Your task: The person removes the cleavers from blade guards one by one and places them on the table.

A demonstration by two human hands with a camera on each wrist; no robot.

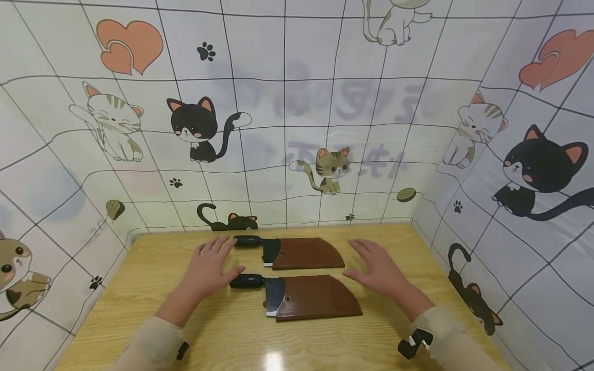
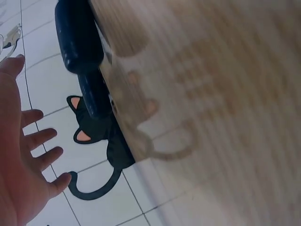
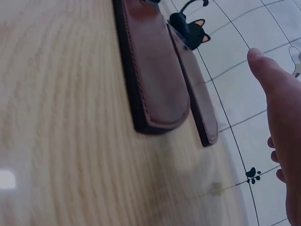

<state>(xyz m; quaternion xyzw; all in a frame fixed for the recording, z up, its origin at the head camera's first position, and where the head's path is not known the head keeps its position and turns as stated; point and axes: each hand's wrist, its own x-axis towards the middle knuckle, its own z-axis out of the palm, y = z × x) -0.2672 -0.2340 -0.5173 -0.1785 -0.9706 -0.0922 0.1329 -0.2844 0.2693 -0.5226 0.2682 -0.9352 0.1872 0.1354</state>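
Two cleavers with black handles lie on the wooden table, their blades in brown leather sheaths. The front cleaver is nearer me, and the back cleaver lies behind it near the wall. My left hand, fingers spread, hovers by the handle ends, its thumb close to the front handle. Near the sheath tips on the other side is my right hand, fingers extended and holding nothing. In the left wrist view both black handles appear beside the fingers. The right wrist view shows the sheath ends apart from the thumb.
A white sheet with cat drawings and grid lines hangs behind the table and along both sides. The pale wooden table reflects a bright light spot at its front. Black wrist mounts sit on the sleeves.
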